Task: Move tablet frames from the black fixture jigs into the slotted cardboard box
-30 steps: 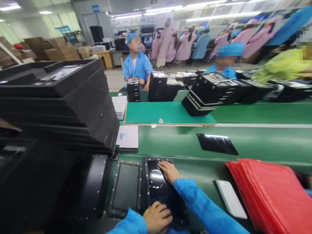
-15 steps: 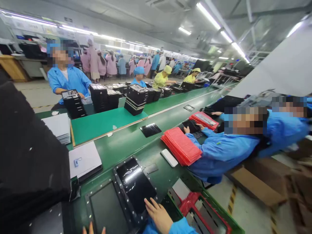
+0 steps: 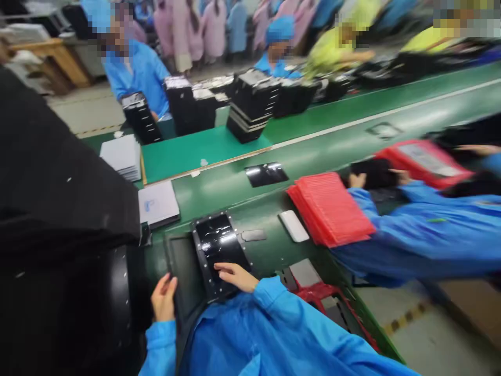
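Observation:
A glossy black panel (image 3: 219,237) lies in a dark frame with pale dots along its edges, on the green bench. My right hand (image 3: 237,277) rests over the panel's lower part, fingers apart and holding nothing. Left of it, my left hand (image 3: 164,297) is raised at the edge of a second, matte dark frame (image 3: 186,266); its fingers are loosely bent, with no object visible between them. A small grey plate (image 3: 253,235) sits just right of the panel.
A white box-like object (image 3: 293,226) and a stack of red sheets (image 3: 332,209) stand to the right, beside a co-worker's blue sleeve. A green bin (image 3: 376,334) holds red-edged parts. A dark cover (image 3: 58,172) fills the left side. Another black panel (image 3: 266,174) lies further back.
The view has tilted down and turned, so the bench sits higher and both sleeves show. My left hand has come further into view. My right hand remains over the panel.

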### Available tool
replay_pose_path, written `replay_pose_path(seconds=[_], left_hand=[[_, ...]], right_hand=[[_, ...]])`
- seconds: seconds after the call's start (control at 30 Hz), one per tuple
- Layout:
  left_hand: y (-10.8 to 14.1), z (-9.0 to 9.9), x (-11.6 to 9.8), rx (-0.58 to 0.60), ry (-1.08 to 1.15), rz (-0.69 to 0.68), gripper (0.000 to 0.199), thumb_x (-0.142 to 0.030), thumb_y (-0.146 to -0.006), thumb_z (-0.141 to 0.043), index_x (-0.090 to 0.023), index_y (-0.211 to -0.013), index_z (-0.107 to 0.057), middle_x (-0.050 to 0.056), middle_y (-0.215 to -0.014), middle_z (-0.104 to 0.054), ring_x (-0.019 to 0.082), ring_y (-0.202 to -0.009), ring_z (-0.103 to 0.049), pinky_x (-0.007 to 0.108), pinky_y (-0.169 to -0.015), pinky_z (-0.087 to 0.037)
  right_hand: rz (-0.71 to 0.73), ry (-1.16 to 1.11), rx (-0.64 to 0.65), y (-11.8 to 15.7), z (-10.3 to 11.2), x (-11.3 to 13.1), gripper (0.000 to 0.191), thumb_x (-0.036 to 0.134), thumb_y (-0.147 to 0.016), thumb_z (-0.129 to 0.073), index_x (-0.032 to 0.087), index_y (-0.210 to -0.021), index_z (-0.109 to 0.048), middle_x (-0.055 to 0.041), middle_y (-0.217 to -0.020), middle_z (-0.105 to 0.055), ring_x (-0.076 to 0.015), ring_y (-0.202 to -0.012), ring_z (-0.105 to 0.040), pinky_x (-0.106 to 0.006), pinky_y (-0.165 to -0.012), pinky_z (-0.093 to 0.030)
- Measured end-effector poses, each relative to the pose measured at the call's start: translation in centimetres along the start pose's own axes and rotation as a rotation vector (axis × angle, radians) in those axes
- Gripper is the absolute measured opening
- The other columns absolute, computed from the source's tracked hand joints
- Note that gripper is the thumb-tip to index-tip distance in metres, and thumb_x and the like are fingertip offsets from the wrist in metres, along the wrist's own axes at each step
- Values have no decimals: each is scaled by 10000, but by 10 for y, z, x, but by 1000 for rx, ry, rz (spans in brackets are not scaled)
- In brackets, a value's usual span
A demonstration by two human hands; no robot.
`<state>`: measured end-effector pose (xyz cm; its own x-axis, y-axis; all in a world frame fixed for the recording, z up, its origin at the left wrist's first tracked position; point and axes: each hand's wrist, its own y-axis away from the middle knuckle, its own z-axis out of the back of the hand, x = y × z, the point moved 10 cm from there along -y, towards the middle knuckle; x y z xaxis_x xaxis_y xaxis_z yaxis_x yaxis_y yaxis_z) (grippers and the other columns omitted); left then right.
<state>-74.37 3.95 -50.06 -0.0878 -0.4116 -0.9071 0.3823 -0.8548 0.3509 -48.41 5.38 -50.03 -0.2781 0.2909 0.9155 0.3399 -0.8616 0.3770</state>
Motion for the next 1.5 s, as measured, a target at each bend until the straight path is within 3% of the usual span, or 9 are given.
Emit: replay_pose_path(seconds=[0.13, 0.3, 0.53, 0.7, 1.0, 1.13, 1.23, 1.37, 1.5], left_hand=[[88, -99, -67, 346, -240, -391, 375, -482, -832, -549, -168, -927, -731, 122, -919, -739, 251, -882, -701, 406, -843, -568], [142, -147, -77, 282, -695, -649, 249, -295, -879, -507, -200, -959, -723, 92, -930, -741, 207, -864, -704, 359, -819, -579], [157, -163, -42, 401, -898, -560, 261, -267, -858, -508, -212, -1006, -715, 86, -983, -732, 221, -908, -690, 378, -827, -572], [118, -118, -10, 214, -1034, -211, 553, -297, -786, -611, -136, -1310, -536, 152, -1330, -567, 267, -1229, -538, 393, -1032, -452], [60, -122, 33, 556, -1152, 35, 212, -244, -802, -590, -177, -984, -678, 152, -1009, -711, 306, -978, -674, 403, -877, -503], [26, -66, 4, 650, -1032, -166, 284, -256, -691, -714, -231, -974, -695, 94, -1117, -693, 282, -1111, -616, 378, -1005, -442], [-38, 55, -42, 234, -857, -307, 356, -324, -796, -599, -226, -1135, -650, 97, -1224, -643, 263, -1168, -575, 385, -1040, -417], [-57, 217, -42, -533, -775, -77, 530, -330, -843, -512, -84, -1312, -510, 223, -1322, -532, 348, -1266, -470, 522, -1064, -349], [-23, 230, 6, -523, -727, 75, 725, -472, -797, -579, -90, -1391, -416, 264, -1339, -477, 425, -1280, -423, 613, -1024, -337]], right_hand=[[69, -360, -102, -15, 7, 4, 655, 711, -784, -502, 166, -1107, -666, -104, -1107, -682, -278, -1058, -611, -443, -967, -459], [46, -356, -209, -16, 54, -29, 658, 742, -743, -522, 151, -979, -687, -102, -977, -713, -296, -967, -636, -437, -901, -486], [6, -244, -291, -36, 98, -52, 717, 794, -677, -497, 144, -904, -696, -120, -949, -718, -326, -977, -634, -465, -912, -482], [-19, -188, -476, -6, 127, -78, 656, 715, -700, -535, 154, -1007, -685, -138, -1111, -679, -314, -1087, -602, -458, -957, -472], [-120, 116, -347, 4, 83, -102, 709, 545, -676, -636, 210, -1290, -523, -101, -1233, -622, -301, -1140, -583, -458, -1005, -442], [-27, 377, -539, 2, 112, -63, 674, 504, -690, -609, 137, -1251, -545, -187, -1246, -595, -356, -1191, -530, -532, -1041, -379], [87, 519, -611, -7, 94, -18, 596, 491, -753, -563, 130, -1227, -561, -201, -1280, -566, -344, -1216, -508, -545, -1069, -343], [172, 436, -202, -58, -35, 22, 503, 480, -806, -552, 197, -1221, -586, -129, -1281, -581, -272, -1199, -531, -487, -1068, -372], [14, 170, 123, -111, -170, 37, 623, 500, -691, -696, 180, -1215, -590, -128, -1260, -594, -252, -1098, -594, -416, -955, -475]])
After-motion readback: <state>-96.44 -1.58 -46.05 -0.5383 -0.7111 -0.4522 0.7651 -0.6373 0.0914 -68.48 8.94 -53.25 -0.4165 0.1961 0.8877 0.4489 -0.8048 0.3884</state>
